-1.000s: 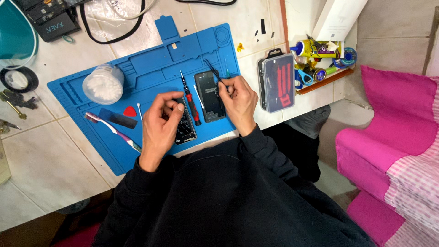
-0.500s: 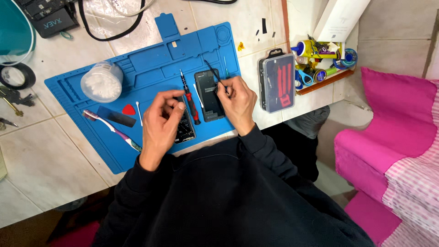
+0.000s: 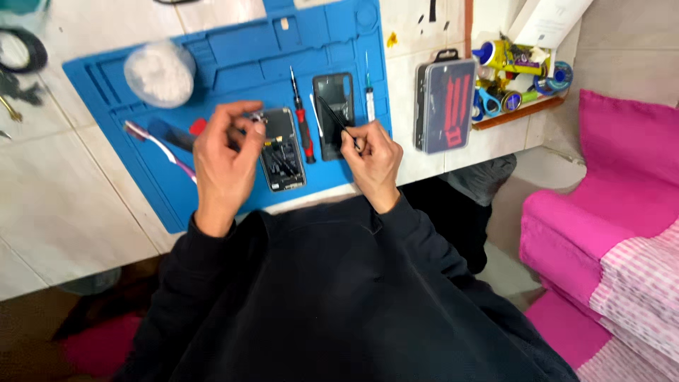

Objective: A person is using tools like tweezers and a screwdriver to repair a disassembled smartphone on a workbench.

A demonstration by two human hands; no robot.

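Right hand (image 3: 371, 157) pinches black tweezers (image 3: 332, 117) over back cover (image 3: 334, 113); left hand (image 3: 225, 152) half-curled, fingertips at opened phone (image 3: 281, 148), likely light, fragile, best held by its edges.

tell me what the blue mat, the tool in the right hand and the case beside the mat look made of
Blue mat: likely silicone or rubber; matte, with moulded trays and ridges.
Tweezers in the right hand: probably metal with a black coating; thin, tapering to a point.
Case: seemingly clear grey plastic, since red tools show through its lid.
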